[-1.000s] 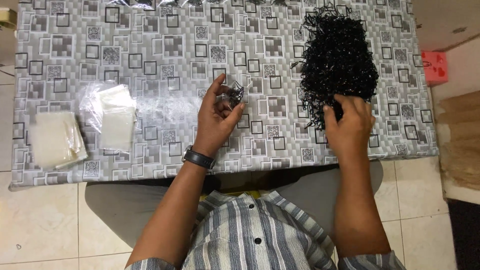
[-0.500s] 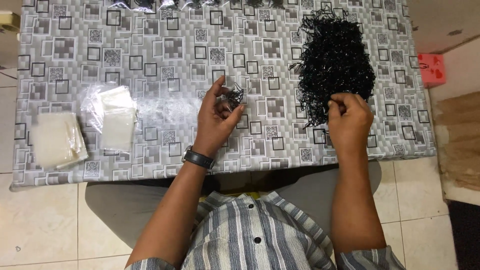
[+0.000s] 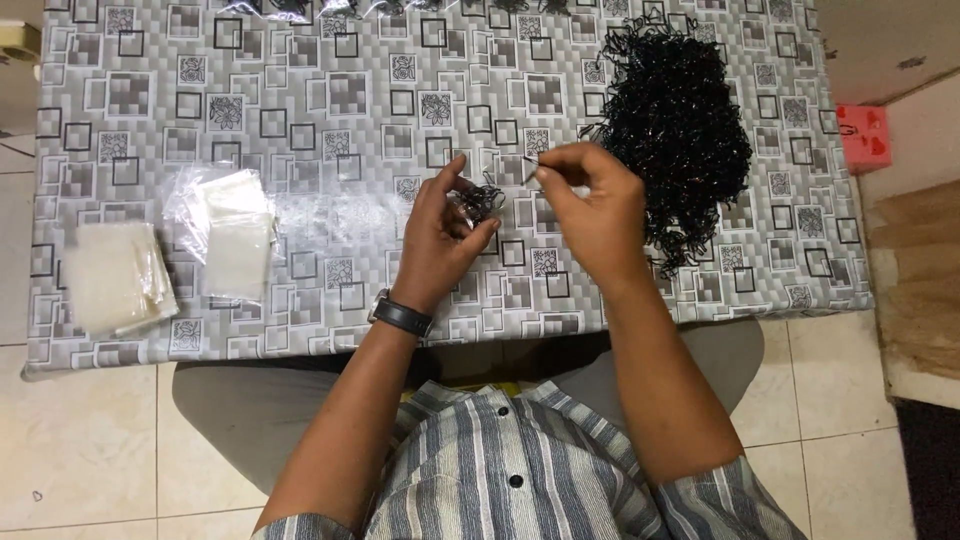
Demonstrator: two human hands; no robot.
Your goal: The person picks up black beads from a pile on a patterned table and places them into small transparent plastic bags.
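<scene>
Black hair ties (image 3: 482, 197), thin and glossy, sit bunched in the left hand (image 3: 440, 245), fingers curled round them above the table (image 3: 300, 110). The right hand (image 3: 592, 210) pinches one tie beside the big pile (image 3: 675, 120).

Even, soft overhead light, faint shadows, sharp focus, slight edge distortion

Striped shirt (image 3: 520, 470), black wristwatch (image 3: 402, 317), perhaps.
</scene>
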